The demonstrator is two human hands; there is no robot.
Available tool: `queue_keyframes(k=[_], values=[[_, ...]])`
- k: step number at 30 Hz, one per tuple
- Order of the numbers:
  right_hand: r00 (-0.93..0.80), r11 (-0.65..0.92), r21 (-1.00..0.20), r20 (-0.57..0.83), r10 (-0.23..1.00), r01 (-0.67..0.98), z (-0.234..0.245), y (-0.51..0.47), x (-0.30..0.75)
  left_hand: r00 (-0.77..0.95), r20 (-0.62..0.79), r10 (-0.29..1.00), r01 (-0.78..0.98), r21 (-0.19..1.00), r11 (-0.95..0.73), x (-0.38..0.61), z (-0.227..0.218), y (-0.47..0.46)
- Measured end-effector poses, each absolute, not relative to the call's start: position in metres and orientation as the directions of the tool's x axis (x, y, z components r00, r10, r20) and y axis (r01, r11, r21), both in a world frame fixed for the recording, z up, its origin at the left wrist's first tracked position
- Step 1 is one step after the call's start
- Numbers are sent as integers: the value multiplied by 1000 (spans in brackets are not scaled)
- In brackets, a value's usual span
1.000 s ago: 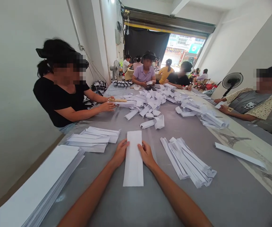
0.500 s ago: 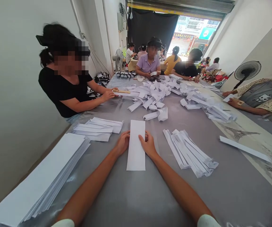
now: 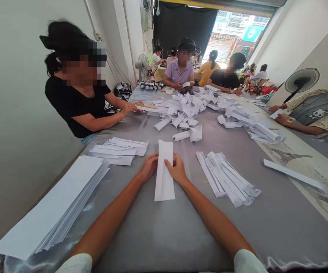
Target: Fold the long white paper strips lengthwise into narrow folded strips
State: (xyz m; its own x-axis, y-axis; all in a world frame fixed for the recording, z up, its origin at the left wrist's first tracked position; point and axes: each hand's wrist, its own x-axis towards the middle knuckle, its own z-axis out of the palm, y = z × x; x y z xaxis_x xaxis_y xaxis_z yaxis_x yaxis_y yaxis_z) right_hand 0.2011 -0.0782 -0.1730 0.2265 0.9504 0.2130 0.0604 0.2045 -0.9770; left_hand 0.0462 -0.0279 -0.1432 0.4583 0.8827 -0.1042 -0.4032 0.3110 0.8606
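Observation:
Between my hands a white paper strip [image 3: 164,182] stands lengthwise away from me, with a crease running along its left side. My left hand [image 3: 150,167] grips its left edge, fingers partly hidden behind the paper. On the opposite edge, my right hand [image 3: 177,168] pinches the strip, thumb on the front face and fingers behind. To the right lies a bundle of folded paper strips [image 3: 228,180]. A tall stack of flat white paper [image 3: 52,201] fills the left side, and a smaller group of paper strips [image 3: 118,151] lies beyond it.
A heap of folded white paper pieces [image 3: 185,110] covers the table's far middle. One single strip [image 3: 293,175] lies at right on the grey table [image 3: 266,223]. Co-workers sit left [image 3: 81,94], across [image 3: 179,72] and right [image 3: 317,110]. A black fan [image 3: 302,80] stands behind.
The strip, flat-faced before, now shows a lengthwise crease on its left side and looks narrower. Both hands still hold its edges. The view has shifted slightly.

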Motion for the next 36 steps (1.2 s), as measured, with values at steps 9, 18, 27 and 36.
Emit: queue_keyframes(k=[9,18,27,36], values=[[181,164,-978,187,966,130,-173,-79,202,451,-94,888,-361,890,278,46,-148,-29],[133,201,-954,233,963,221,-170,-80,203,466,-72,882,-368,891,267,46,-154,-27],[158,257,-939,296,942,226,-159,-84,204,475,-81,876,-353,895,274,47,-150,-29],[93,235,-952,256,962,195,-163,-84,205,454,-60,889,-353,904,241,47,-148,-30]])
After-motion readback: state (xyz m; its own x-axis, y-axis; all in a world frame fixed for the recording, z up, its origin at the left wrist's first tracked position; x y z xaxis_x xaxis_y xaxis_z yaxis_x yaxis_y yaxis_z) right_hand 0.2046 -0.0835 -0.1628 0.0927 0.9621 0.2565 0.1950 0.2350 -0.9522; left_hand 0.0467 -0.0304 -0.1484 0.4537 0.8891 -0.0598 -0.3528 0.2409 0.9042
